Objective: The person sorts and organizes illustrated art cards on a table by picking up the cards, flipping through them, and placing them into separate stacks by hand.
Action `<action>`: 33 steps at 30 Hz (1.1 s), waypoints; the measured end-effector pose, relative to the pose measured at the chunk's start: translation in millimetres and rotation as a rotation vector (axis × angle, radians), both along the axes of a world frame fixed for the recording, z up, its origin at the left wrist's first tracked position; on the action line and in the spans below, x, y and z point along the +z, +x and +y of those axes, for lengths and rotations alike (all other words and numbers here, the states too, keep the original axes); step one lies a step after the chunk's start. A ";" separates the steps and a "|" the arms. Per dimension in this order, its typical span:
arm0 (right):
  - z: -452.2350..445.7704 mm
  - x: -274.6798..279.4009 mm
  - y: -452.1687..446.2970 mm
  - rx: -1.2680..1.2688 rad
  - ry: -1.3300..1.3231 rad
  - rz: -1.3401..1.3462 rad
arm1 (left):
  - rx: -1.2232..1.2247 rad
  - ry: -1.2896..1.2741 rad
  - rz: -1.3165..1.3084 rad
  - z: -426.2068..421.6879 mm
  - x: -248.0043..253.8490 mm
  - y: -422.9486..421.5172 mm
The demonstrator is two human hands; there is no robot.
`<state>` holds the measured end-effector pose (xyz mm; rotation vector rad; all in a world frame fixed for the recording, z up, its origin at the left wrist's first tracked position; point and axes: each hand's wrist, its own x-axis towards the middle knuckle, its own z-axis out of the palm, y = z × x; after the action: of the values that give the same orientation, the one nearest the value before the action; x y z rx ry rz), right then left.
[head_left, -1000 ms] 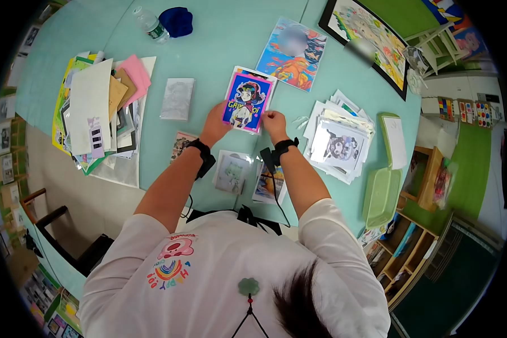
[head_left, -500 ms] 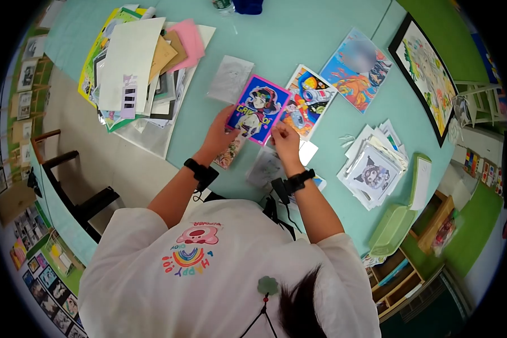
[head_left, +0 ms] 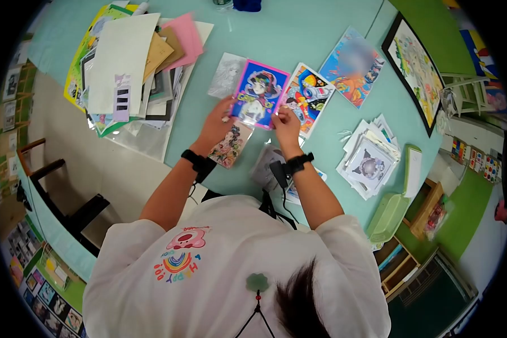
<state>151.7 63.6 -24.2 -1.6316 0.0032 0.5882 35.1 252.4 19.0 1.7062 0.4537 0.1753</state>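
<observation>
My left hand (head_left: 215,125) grips the left edge of a pink-bordered blue art card (head_left: 260,94) with a cartoon figure on it. At its lower right corner, my right hand (head_left: 287,128) pinches the same card, fingers closed. Glare crosses the lower part of the card, which looks glossy. Just below my left hand lies a floral picture card (head_left: 231,147), partly covered. A grey pencil drawing (head_left: 226,76) rests behind the card to the left. To the right is a colourful space-themed picture (head_left: 310,96), partly hidden by my right hand and the card.
A tall pile of papers and envelopes (head_left: 124,62) stands at the left. On the right are a blue-orange picture (head_left: 352,67), a stack of sleeved drawings (head_left: 372,160), a green plastic box (head_left: 390,217) and a black-framed picture (head_left: 414,73). More sleeved sheets (head_left: 267,163) lie near my body.
The pink-bordered card has shifted slightly up and left and turned straighter, both hands still on it. More of the floral card shows. A white piece beside my right wrist is no longer visible.
</observation>
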 end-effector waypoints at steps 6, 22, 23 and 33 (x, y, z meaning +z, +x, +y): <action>-79.9 -21.8 29.8 -0.225 -0.179 -0.052 | -0.224 0.094 -0.057 -62.1 -15.7 56.6; -72.7 -16.2 40.6 -0.229 -0.672 -0.488 | -0.371 0.582 0.039 -72.9 -42.8 89.4; -77.8 -22.0 36.8 -0.213 -0.664 -0.504 | -0.372 0.589 0.023 -71.7 -44.0 93.1; -132.4 -27.7 39.0 -0.342 -0.280 -0.233 | -0.416 0.544 -0.008 -76.0 -19.4 50.3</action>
<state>190.7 -68.8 -51.9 -1.9099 0.1965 0.1368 85.4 176.3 -0.3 2.2913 0.0298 -0.0020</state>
